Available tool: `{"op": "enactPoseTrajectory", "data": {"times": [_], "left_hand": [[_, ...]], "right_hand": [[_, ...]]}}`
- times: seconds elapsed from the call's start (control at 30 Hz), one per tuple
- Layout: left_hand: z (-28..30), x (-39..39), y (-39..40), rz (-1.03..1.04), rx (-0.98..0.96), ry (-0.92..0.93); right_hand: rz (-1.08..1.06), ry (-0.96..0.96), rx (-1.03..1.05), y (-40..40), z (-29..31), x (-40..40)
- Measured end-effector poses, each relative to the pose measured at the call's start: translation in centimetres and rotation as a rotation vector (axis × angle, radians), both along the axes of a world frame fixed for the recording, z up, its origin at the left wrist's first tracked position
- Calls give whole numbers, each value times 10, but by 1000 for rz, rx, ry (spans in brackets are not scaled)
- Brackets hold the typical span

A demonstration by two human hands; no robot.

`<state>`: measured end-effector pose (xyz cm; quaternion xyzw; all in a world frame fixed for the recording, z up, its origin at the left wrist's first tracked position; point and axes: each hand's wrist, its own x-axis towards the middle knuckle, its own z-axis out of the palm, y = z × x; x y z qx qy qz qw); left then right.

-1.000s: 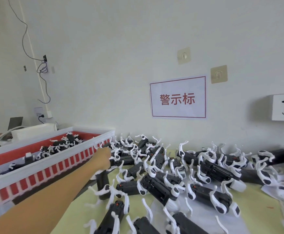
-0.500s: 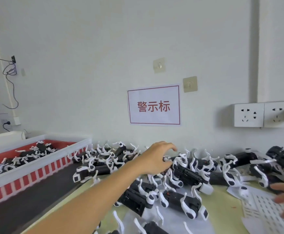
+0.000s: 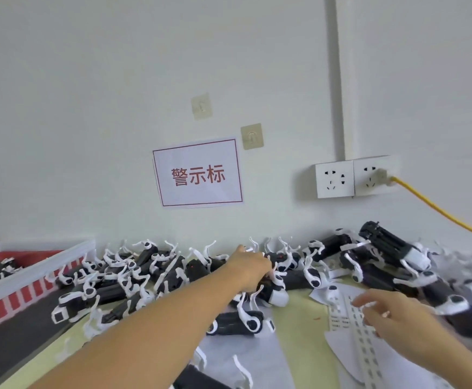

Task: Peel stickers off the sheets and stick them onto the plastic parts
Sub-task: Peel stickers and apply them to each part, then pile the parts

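Yellow-green table [image 3: 299, 318] | left hand [image 3: 250, 272] grips plastic part [image 3: 274, 293] | right hand [image 3: 392, 313] fingers spread over sticker sheet [image 3: 344, 313]

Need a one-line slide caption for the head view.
Left hand reaches into the pile of plastic parts; right hand over the sticker sheet.
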<state>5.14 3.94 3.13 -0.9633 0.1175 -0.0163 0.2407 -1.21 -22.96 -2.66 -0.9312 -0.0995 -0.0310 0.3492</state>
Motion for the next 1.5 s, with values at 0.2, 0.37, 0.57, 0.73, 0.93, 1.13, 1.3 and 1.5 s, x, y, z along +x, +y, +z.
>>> {"op": "enactPoseTrajectory", "data": {"times": [0.2,0.37,0.57,0.73,0.93,1.13,1.3,1.5], "left_hand": [[53,-9,-10,-109,-70,-143],[83,-41,-47,-5,-647,-319],[6,-83,-101,286,-1595,-113],[-55,-89,-108,461,-1688,-40],[-53,-77,-85,446,-1639,-223],[-59,-71,-87,388,-1480,-353],[-47,-85,-101,233,-942,-630],[-40,-88,-129,-160,-1543,-409]], "right_hand": [[-145,80,-106,-8,2,3],[-225,156,-235,-12,5,-8],[-187,190,-354,-9,2,-16],[-177,268,-308,-3,7,-18],[-189,326,94,-11,18,-2],[-62,245,366,-18,28,-12],[-160,45,627,-16,37,-15],[-176,-100,833,-2,44,-17]]}}
